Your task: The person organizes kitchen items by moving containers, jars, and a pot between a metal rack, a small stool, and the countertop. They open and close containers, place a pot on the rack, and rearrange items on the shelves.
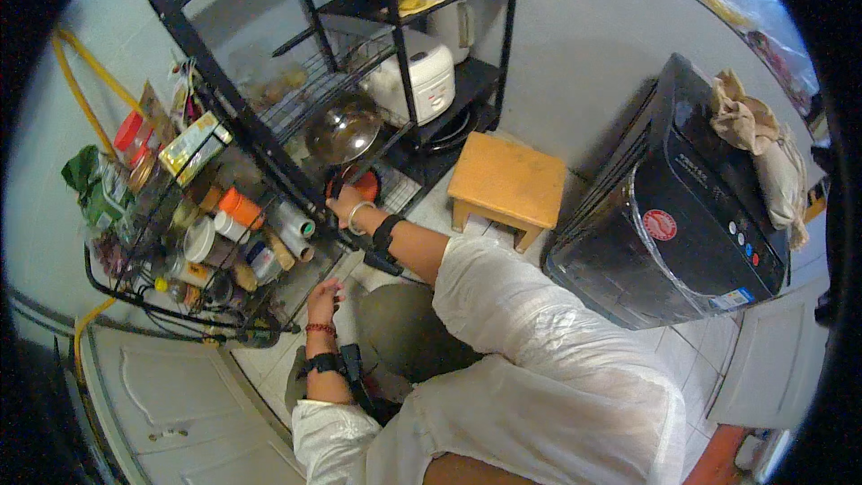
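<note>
My right hand (347, 205) reaches to the lower part of the black metal rack (232, 91), close beside an orange-red round item (363, 185). Its fingers are partly hidden by the rack's post, so whether it grips anything cannot be told. Above it, a shiny metal bowl (345, 131) rests on a wire shelf. My left hand (324, 300) is raised over my knee with fingers loosely bent and nothing visible in it. Near that hand is a wire basket (175, 316) crowded with jars, bottles and rolls (293, 219).
A wooden stool (508, 178) stands right of the rack. Farther right is a large black plastic-wrapped appliance (660, 215) with cloth bags (761, 148) on top. A white rice cooker (421, 77) sits on the rack. Grey cabinet doors (182, 391) are at lower left.
</note>
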A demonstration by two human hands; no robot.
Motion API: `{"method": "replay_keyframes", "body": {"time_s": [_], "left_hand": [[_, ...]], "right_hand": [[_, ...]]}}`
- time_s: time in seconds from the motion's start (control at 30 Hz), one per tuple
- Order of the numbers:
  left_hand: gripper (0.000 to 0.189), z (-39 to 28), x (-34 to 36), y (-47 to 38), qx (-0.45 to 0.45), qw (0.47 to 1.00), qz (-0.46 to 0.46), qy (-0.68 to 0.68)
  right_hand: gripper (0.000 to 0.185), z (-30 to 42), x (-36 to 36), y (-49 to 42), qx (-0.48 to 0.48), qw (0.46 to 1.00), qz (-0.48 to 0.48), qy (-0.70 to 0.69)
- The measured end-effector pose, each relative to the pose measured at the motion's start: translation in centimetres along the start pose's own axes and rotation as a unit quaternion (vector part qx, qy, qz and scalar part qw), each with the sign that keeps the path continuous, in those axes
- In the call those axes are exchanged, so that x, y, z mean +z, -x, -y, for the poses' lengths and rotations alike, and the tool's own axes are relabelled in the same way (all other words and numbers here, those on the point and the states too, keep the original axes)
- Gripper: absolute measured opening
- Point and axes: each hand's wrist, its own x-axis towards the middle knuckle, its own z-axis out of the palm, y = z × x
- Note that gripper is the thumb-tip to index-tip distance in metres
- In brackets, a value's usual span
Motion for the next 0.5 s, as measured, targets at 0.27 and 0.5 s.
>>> {"method": "replay_keyframes", "body": {"time_s": [0.27,0.5], "left_hand": [[0.018,0.5,-0.2,0.1,0.016,0.999,0.003,0.036],[0.02,-1.0,0.1,0.7,0.017,1.0,0.001,0.02]], "right_hand": [[0.034,-1.8,2.7,-1.4,0.082,0.987,-0.056,-0.129],[0.035,-0.1,2.6,-0.8,-0.029,0.972,-0.122,-0.199]]}}
